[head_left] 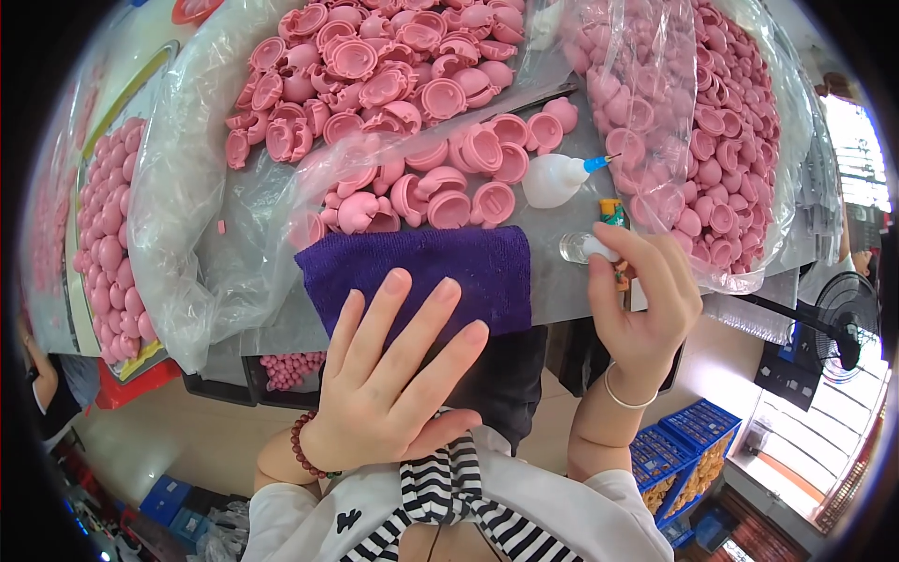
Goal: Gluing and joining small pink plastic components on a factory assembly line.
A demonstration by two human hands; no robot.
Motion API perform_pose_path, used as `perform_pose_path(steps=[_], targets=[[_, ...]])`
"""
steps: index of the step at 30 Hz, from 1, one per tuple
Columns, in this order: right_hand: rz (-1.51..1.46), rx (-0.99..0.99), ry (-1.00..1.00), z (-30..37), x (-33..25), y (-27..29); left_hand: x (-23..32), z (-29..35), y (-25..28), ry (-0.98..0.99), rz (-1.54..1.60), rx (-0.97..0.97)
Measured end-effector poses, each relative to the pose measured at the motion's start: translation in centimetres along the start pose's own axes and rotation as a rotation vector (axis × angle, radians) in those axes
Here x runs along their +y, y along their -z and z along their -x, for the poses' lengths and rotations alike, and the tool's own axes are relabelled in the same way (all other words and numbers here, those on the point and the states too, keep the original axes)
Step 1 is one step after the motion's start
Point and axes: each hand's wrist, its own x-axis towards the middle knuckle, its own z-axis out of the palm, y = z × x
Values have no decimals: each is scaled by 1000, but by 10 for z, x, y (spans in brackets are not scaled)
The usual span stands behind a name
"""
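Observation:
My left hand (384,398) is spread flat with fingers apart over a folded purple cloth (421,258) at the table's near edge; whether it touches the cloth I cannot tell. It holds nothing. To the right, my right hand (651,304) pinches the white cap of a small clear bottle (573,246) between thumb and forefinger. The bottle lies on its side, pointing left. Just beyond it are a white squeeze bottle (554,183) with a blue needle tip and a green and yellow tube (612,211), partly behind my fingers.
Pink plastic half-shells (384,84) are heaped beyond the cloth, several lying loose near it. A clear plastic bag (192,178) bulges at left; another pile of pink shells (721,140) fills a bag at right. A tray of pink domes (112,244) stands far left. A fan (847,323) is at right.

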Motion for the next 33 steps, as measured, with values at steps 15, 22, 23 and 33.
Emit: perform_pose_path(steps=[15, 22, 23, 33], targets=[[-387, -260, -6, 26, -37, -40, -10, 5, -3, -185, -757, -371], [-206, -242, 137, 24, -31, -44, -22, 9, 13, -361, -831, -359], [-209, -239, 130, 24, -31, -44, -24, 10, 15, -366, -833, -366], [-172, -222, 145, 28, -31, -46, -37, 24, 27, -392, -897, -314]])
